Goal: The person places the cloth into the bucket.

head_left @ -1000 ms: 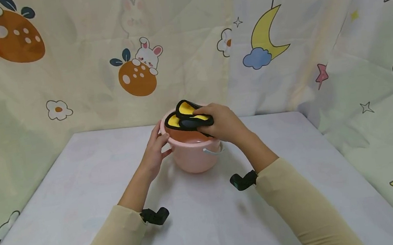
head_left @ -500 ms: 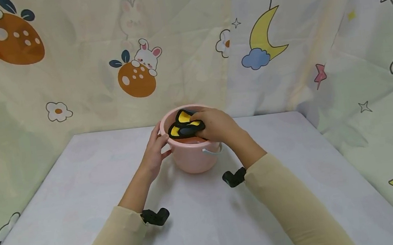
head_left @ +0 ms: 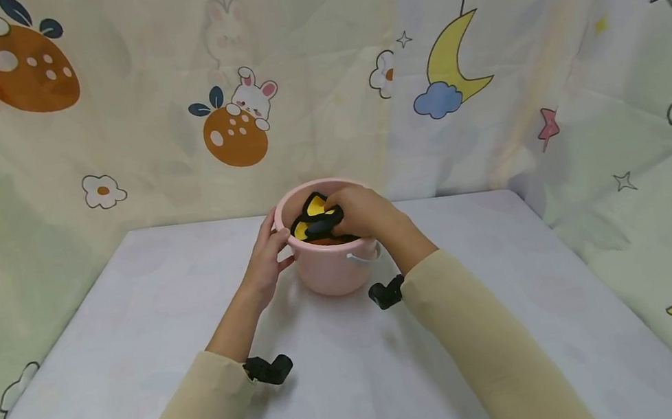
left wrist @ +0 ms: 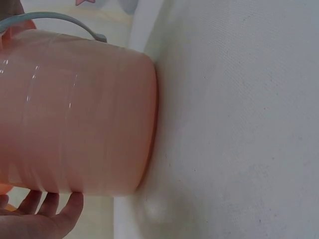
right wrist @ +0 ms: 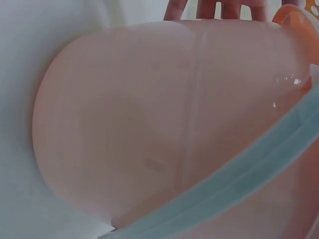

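Observation:
A pink bucket (head_left: 335,272) stands upright on the table in the head view. My left hand (head_left: 263,256) grips its left side at the rim; in the left wrist view several fingertips (left wrist: 75,200) press the outer wall. Inside the bucket's mouth, my right hand (head_left: 364,214) pinches a folded yellow thing with thick black edging (head_left: 316,218), soft-looking and bent into loops. What kind of thing it is I cannot tell. Its lower part is hidden by the bucket wall, and my right fingertips are partly hidden behind it.
The bucket's pale blue handle (right wrist: 224,184) hangs down its right side, under my right wrist. A white-covered table (head_left: 136,315) reaches back to a patterned cloth backdrop (head_left: 323,100). Each wrist wears a small black camera mount (head_left: 388,293).
My right hand has moved left and down, lowering the yellow and black thing from above the rim into the bucket's mouth. My left hand keeps its hold on the bucket.

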The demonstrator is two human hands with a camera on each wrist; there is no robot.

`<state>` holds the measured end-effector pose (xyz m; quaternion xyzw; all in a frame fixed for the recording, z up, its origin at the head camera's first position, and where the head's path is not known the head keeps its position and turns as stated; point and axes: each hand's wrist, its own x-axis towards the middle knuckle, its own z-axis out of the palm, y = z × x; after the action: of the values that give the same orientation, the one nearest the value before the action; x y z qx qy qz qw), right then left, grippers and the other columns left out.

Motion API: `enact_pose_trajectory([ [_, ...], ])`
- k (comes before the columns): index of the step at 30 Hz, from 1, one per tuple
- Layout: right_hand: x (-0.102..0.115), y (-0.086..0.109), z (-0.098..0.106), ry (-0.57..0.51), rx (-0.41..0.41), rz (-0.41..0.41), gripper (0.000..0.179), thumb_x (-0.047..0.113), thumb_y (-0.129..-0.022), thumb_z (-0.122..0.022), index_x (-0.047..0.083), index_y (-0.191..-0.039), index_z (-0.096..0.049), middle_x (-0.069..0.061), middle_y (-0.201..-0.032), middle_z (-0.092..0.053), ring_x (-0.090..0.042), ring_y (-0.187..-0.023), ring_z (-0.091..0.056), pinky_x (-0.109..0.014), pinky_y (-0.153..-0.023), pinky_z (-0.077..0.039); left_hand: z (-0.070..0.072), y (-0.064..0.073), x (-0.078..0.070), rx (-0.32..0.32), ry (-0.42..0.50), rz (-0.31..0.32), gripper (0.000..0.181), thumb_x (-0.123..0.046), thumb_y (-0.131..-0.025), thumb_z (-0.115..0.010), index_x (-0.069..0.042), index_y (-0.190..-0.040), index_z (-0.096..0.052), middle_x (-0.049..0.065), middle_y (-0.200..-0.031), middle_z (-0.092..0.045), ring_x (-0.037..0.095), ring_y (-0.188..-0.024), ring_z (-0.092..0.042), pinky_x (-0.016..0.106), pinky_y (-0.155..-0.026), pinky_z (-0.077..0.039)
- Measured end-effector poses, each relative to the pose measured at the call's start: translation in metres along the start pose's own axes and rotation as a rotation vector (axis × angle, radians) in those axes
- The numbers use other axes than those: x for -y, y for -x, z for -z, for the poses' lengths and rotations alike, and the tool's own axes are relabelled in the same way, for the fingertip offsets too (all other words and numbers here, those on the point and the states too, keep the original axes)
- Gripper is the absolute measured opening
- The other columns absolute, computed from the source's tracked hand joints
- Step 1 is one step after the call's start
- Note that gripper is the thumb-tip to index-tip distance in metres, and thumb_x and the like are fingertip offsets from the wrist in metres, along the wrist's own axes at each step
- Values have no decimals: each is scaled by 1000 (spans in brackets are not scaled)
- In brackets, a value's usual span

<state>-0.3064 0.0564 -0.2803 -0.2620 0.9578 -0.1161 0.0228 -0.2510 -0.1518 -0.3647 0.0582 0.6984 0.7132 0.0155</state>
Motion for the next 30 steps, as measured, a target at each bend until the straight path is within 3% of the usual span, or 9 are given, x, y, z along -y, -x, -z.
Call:
enact_pose_trajectory([
  [6,-2,-1,-1,-1,20,0,44,27,-88,-82,12,-128,-72,-1,-125,-73,-21,-118,-62,-37,-114,-45,-3,-1,-1,2,4,-14,67,-32,-104,-40,-32,-166,-16,9,-167,-30,34,-150,-37,60,-118,-37],
  [12,-5,-1,-1,-61,36,-3,34,32,-89,-79,12,-117,-76,-1,-103,-75,-21,-96,-62,-35,-92,-51,-3,-3,-2,-1,8,-13,68,-32,-103,-41,-32,-166,-16,10,-167,-28,37,-151,-35,61,-119,-36],
  [18,-7,2,-4,-133,-8,9,31,33,-95,-73,14,-119,-76,0,-104,-76,-18,-92,-65,-33,-88,-53,-1,-2,-1,2,6,-4,69,-32,-103,-42,-32,-167,-15,10,-166,-30,35,-150,-36,60,-118,-37],
  [21,-6,5,-5,-178,-71,24,24,31,-97,-70,15,-113,-76,-1,-98,-75,-20,-89,-65,-35,-85,-53,1,-1,-1,-8,-3,-2,69,-32,-103,-42,-32,-166,-17,10,-166,-31,35,-150,-38,60,-117,-39],
  [24,-6,10,-7,-210,-159,50,23,29,-98,-68,17,-115,-77,0,-106,-75,-21,-101,-66,-39,-95,-54,2,1,-2,-23,-14,12,68,-32,-103,-44,-31,-166,-19,11,-165,-34,35,-149,-40,60,-116,-40],
  [27,-7,19,-9,-217,-294,85,27,26,-100,-66,16,-123,-76,-3,-122,-73,-26,-117,-64,-44,-107,-51,3,3,-6,-27,-42,14,67,-30,-104,-44,-28,-166,-19,13,-166,-34,36,-148,-41,62,-117,-38],
  [30,-11,29,-11,-226,-443,121,29,23,-100,-65,12,-125,-74,-11,-126,-70,-33,-122,-60,-48,-108,-49,5,4,-12,-31,-107,-7,69,-30,-105,-46,-26,-167,-17,14,-166,-32,35,-148,-41,62,-117,-38],
])
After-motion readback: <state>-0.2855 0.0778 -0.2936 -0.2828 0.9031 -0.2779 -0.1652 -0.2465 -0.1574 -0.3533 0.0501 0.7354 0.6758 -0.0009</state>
